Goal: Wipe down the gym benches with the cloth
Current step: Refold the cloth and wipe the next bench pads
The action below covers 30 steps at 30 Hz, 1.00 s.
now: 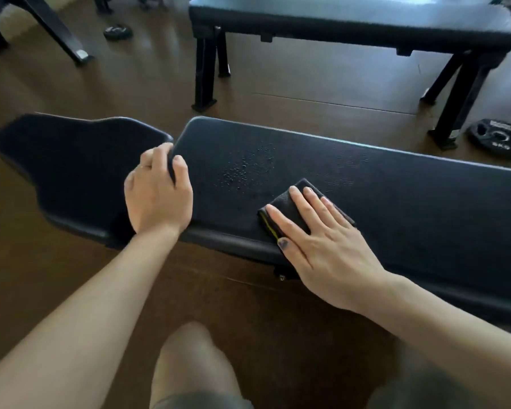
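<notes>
The left hand grips the left end of the bench pad, fingers curled over its edge. The right hand lies flat, pressing the folded cloth near the pad's front edge. I would sweep firmly toward the droplets just behind it. The pad's right end is cut off.
</notes>
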Each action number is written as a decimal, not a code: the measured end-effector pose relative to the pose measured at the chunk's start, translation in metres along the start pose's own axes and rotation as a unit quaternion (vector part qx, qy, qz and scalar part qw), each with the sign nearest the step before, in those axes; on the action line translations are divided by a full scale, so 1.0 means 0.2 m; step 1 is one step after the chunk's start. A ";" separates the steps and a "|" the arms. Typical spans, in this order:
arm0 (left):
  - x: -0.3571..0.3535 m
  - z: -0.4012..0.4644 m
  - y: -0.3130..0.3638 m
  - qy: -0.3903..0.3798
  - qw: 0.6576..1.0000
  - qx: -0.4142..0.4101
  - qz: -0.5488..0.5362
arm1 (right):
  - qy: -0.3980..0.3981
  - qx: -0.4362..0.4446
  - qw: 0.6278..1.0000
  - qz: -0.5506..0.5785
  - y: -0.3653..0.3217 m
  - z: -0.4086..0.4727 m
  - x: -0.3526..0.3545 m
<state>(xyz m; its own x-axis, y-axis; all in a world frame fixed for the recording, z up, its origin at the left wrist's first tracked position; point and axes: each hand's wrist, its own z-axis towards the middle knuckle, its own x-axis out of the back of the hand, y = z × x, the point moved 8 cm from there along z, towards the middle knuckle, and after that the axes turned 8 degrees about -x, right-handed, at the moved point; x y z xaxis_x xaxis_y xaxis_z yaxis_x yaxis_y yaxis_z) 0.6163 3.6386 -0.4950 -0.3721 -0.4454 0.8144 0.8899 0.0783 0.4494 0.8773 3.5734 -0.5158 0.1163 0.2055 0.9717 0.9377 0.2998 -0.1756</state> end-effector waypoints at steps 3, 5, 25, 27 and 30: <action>-0.01 -0.02 -0.01 -0.006 1.000 0.006 -0.026 | 0.003 0.018 1.000 0.007 -0.16 0.21 0.00; -0.02 -0.01 -0.04 -0.014 0.999 0.023 -0.034 | 0.008 0.005 1.000 0.012 -0.24 0.37 0.00; -0.02 -0.03 -0.07 -0.012 0.996 0.046 -0.082 | 0.034 -0.004 0.999 0.018 -0.37 0.44 -0.01; -0.02 -0.03 -0.07 -0.012 0.995 0.051 -0.083 | 0.036 -0.032 0.999 0.022 -0.38 0.57 0.01; -0.01 -0.03 -0.06 -0.010 0.995 0.052 -0.090 | 0.042 -0.038 0.998 0.032 -0.41 0.55 0.01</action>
<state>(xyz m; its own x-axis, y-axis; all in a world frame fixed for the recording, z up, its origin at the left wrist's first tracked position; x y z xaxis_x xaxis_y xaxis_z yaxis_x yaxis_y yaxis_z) 0.6087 3.6331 -0.5047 -0.5289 -0.4430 0.7239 0.7766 0.0915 0.6234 0.7647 3.6507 -0.5175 0.2003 0.1422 0.9694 0.9491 0.2172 -0.2280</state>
